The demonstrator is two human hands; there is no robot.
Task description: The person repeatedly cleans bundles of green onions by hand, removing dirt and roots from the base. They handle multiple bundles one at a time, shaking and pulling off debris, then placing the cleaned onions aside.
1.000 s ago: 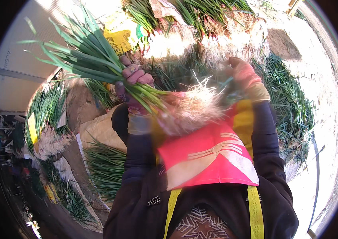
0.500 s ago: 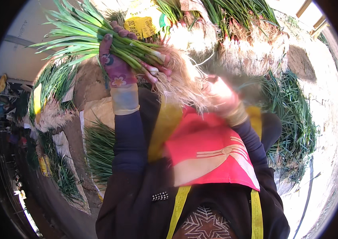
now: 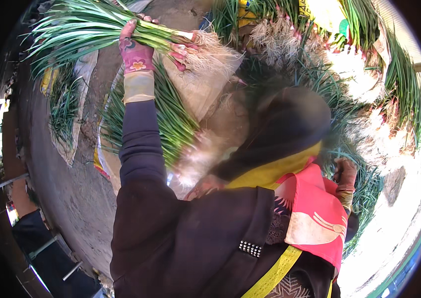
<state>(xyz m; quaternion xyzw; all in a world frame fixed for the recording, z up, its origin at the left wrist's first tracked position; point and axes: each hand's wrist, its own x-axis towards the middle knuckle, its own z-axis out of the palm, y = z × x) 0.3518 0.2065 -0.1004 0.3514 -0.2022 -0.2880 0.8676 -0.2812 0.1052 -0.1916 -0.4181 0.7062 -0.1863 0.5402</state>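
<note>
My left hand (image 3: pixel 134 47), in a pink floral glove with a pale cuff, grips a bunch of green onions (image 3: pixel 167 39) at upper left, long leaves pointing left, pink bulbs and stringy roots rightward. Below it lies another bundle of onions (image 3: pixel 170 124) beside brown sheeting (image 3: pixel 198 87). My right hand (image 3: pixel 345 174), gloved and partly hidden by my red-and-cream apron (image 3: pixel 314 218), is at the right beside loose green leaves (image 3: pixel 366 198), fingers curled; whatever they hold, if anything, is hidden. My dark-clothed leg (image 3: pixel 285 119) is blurred in the middle.
More onion bundles (image 3: pixel 359 30) with dense roots line the back and right, some with yellow printed wrapping (image 3: pixel 319 12). A strip of sacking (image 3: pixel 71 129) with green leaves lies on the dirt floor (image 3: pixel 61 198) to the left. Metal bars (image 3: pixel 44 246) stand at the lower left.
The view has swung left. My left hand has moved the bunch outward to the upper left. My right hand has left the roots and dropped to the right, near the loose leaves.
</note>
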